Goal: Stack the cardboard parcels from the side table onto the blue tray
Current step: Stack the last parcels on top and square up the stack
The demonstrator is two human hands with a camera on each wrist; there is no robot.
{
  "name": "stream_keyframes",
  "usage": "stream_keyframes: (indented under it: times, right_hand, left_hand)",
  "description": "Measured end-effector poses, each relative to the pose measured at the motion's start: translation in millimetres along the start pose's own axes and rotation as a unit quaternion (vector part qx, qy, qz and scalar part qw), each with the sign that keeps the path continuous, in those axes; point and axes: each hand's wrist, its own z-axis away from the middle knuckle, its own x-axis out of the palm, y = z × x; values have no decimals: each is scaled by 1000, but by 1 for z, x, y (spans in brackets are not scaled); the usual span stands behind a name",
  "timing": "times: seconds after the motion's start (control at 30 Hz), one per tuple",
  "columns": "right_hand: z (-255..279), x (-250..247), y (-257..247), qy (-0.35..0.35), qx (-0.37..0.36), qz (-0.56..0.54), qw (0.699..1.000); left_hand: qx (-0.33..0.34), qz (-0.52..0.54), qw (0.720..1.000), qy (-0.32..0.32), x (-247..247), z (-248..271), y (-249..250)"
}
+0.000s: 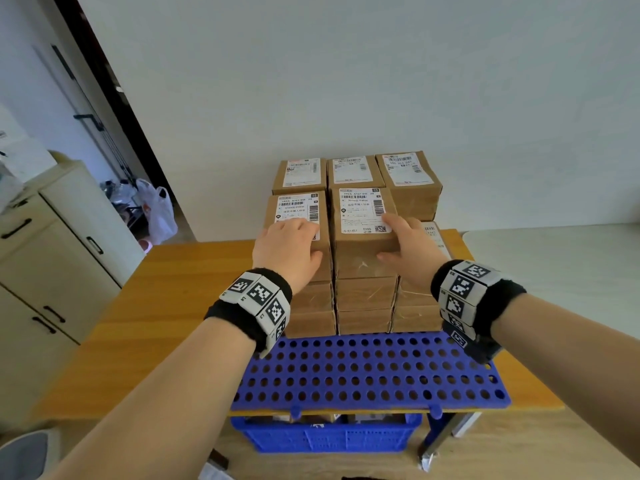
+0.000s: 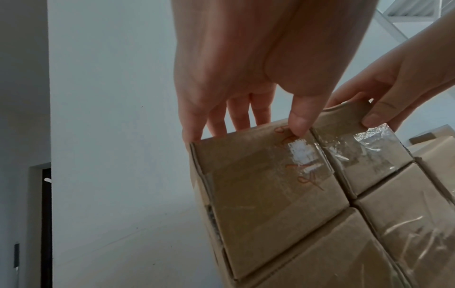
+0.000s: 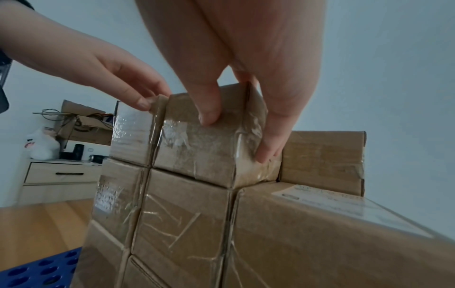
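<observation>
Brown cardboard parcels with white labels stand stacked several layers high on the blue perforated tray (image 1: 363, 375). My left hand (image 1: 291, 247) lies flat on the top front-left parcel (image 1: 298, 206), fingers straight across its top (image 2: 236, 117), thumb touching its front face (image 2: 265, 194). My right hand (image 1: 405, 244) grips the top front-middle parcel (image 1: 360, 209): thumb on the taped front (image 3: 202, 152), fingers down its right side. This parcel sits level on the stack, tight against the left one (image 3: 133, 132). The front-right column (image 1: 433, 237) is one layer lower.
The tray rests on a wooden table (image 1: 156, 323) against a white wall. A back row of parcels (image 1: 408, 174) stands behind. A blue crate (image 1: 329, 434) sits under the table. Cream cabinets (image 1: 52, 254) and plastic bags (image 1: 156, 216) are at the left, a pale surface (image 1: 554, 265) at the right.
</observation>
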Motion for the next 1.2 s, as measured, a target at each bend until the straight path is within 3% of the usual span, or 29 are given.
stream_keyframes:
  times: [0.27,1.2]
  right_hand:
    - [0,3,-5,9,-23,58,998]
    - [4,0,-7,10,-45,68,997]
  left_hand:
    - [-1,1,1000,6,0,1,1]
    - [5,9,1000,3,2,3,-3]
